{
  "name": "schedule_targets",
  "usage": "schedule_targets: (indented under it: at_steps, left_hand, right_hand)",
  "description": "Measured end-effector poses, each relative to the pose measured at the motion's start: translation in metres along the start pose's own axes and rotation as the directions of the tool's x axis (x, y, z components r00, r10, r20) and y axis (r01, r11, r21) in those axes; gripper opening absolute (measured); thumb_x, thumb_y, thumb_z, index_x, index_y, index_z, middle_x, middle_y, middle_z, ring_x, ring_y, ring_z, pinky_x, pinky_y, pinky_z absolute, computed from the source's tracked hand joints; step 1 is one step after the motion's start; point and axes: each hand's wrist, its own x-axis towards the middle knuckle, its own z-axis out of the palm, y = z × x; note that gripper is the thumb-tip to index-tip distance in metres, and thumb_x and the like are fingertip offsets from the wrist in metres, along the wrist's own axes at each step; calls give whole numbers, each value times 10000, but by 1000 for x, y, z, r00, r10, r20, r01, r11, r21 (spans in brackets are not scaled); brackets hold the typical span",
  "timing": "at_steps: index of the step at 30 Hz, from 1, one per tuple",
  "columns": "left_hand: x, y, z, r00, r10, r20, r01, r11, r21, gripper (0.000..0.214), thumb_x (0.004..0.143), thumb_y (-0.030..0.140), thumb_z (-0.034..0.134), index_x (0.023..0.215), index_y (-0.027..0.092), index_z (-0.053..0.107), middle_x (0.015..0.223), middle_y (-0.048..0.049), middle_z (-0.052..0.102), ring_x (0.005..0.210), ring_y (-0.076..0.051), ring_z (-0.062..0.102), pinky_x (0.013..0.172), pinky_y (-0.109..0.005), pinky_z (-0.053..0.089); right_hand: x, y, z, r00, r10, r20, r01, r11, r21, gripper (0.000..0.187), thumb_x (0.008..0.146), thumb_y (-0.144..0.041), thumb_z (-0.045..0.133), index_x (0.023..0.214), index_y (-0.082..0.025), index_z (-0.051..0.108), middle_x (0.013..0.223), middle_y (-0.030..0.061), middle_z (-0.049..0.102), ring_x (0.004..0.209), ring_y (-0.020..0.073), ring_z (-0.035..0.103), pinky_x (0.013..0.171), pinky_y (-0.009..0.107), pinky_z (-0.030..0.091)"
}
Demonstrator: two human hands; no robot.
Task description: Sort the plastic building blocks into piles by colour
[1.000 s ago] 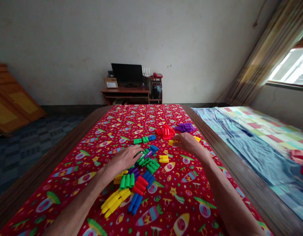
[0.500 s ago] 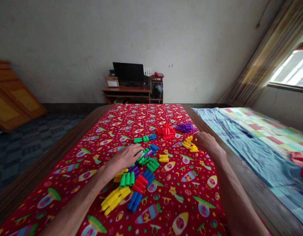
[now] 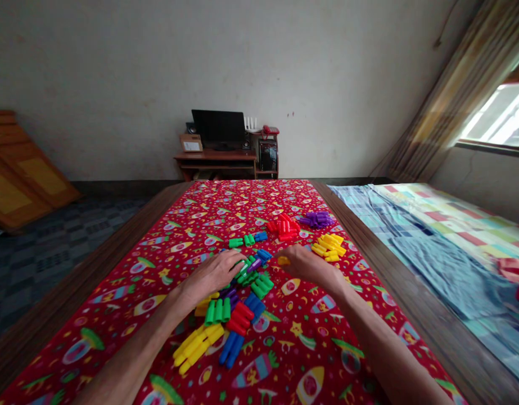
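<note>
My left hand lies over the left side of a mixed pile of bullet-shaped plastic building blocks. Its fingers are a little apart and rest against green blocks; the fingertips are partly hidden. My right hand is just right of the pile, with its fingertips closed on a yellow building block. Nearer to me in the pile are green blocks, red blocks, blue blocks and yellow blocks.
Farther back sit a yellow group, a red group and a purple group. Small green and blue blocks form a row behind the pile. A red patterned cloth covers the table. A bed stands to the right.
My right hand has moved left from the yellow group to the single yellow block beside the pile. A yellow block now lies where it was. My left hand has stayed in place.
</note>
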Motion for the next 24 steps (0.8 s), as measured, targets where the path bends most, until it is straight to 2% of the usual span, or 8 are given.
schedule_targets:
  at_steps: [2,5,7,9,13,18,21,24]
  left_hand:
    - [0,2,-1,1000,-7,-3,7,1000,4,258,923,336,459,1013,239,681,996,-45,709,955,-188,644,909,-299,493]
    - [0,4,-5,1000,-7,16,6,1000,16,272,927,341,452,1030,236,681,1003,-51,710,963,-191,645,904,-302,496]
    - [-1,2,-8,999,-1,39,0,999,33,302,937,343,425,1053,222,677,1029,-63,706,971,-198,646,899,-312,497]
    - [-1,-2,-11,999,-9,37,7,998,60,339,943,344,394,1056,198,679,1033,-82,706,964,-210,650,892,-330,499]
    - [1,-9,-20,998,-57,-1,57,996,72,365,928,340,378,1012,192,700,986,-84,719,938,-212,657,897,-338,497]
    - [6,-8,-43,994,-96,55,98,995,-21,367,904,325,379,1001,188,705,991,-64,730,936,-190,663,893,-311,497]
    - [4,-14,-61,982,-180,52,182,983,-34,353,877,336,415,1025,176,693,1025,-68,727,939,-198,663,876,-313,504]
    - [-2,-22,-76,957,-243,157,257,964,-73,375,855,419,475,1069,185,675,1006,-56,733,890,-201,676,791,-289,530]
  right_hand:
    - [-6,24,-23,979,111,-170,-112,994,4,256,874,-108,486,1042,-149,675,930,89,710,815,163,639,735,244,464]
    - [-19,62,-46,864,327,-382,-366,930,-31,290,897,-137,450,1100,-136,657,1001,132,706,918,204,642,781,269,447]
    - [-27,85,-48,788,475,-391,-533,845,-50,296,900,-156,441,1091,-140,666,996,148,711,922,224,652,757,274,442]
    - [-31,105,-41,740,573,-353,-630,774,-65,303,901,-167,426,1051,-144,688,960,152,720,898,232,665,720,271,437]
    - [-31,124,-23,759,577,-303,-618,784,-55,319,915,-227,435,1074,-144,699,976,154,723,932,241,669,711,266,434]
    - [-30,123,-19,819,515,-255,-547,834,-71,325,927,-297,455,1044,-140,714,923,142,726,893,234,675,698,260,430]
    - [-31,116,-26,801,502,-325,-554,828,-88,315,925,-288,447,990,-144,719,886,139,724,858,242,673,666,265,411]
    - [-27,98,-37,778,451,-437,-526,848,-61,316,925,-282,432,941,-141,714,812,128,714,785,233,666,635,267,383]
